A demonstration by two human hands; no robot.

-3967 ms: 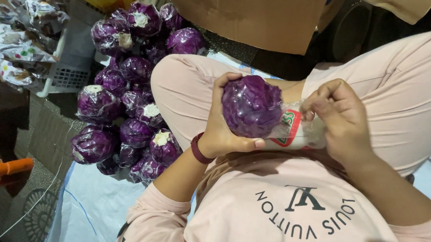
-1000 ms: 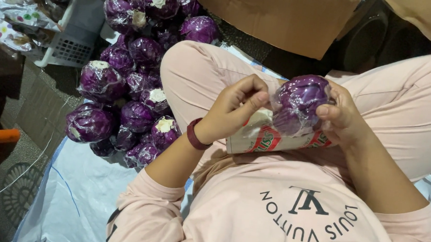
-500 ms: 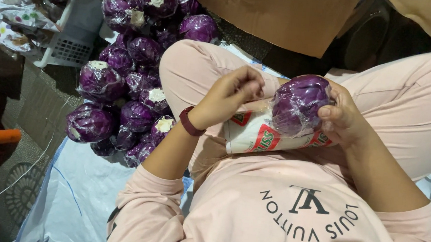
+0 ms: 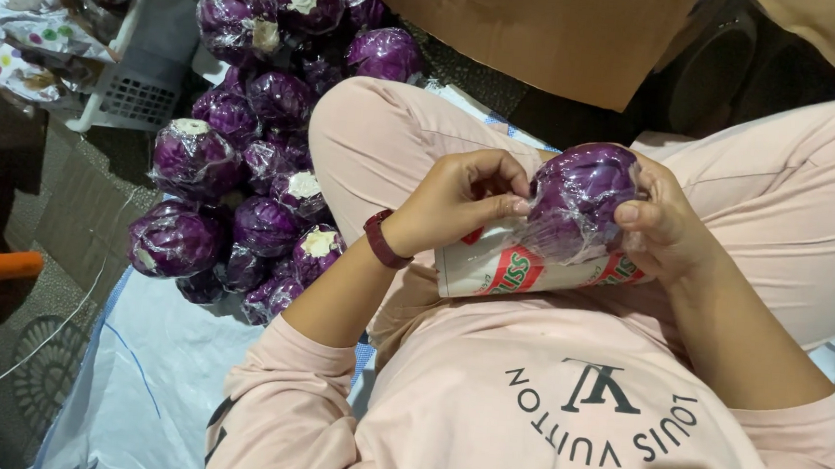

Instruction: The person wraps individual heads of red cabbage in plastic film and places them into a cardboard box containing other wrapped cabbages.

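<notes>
Seated person in pale pink clothing, viewed from above. The right hand (image 4: 664, 225) cups a round purple cabbage (image 4: 579, 198), partly sheathed in clear plastic film, above the lap. The left hand (image 4: 458, 200), fingers pinched together on the film's edge, has moved in against the cabbage since 1 second ago, suggesting wrapping is under way. A white roll of film with red print (image 4: 522, 268) lies beneath. Farther off, a pile of wrapped purple cabbages (image 4: 249, 147) rests on the white plastic sheet (image 4: 158, 364).
</notes>
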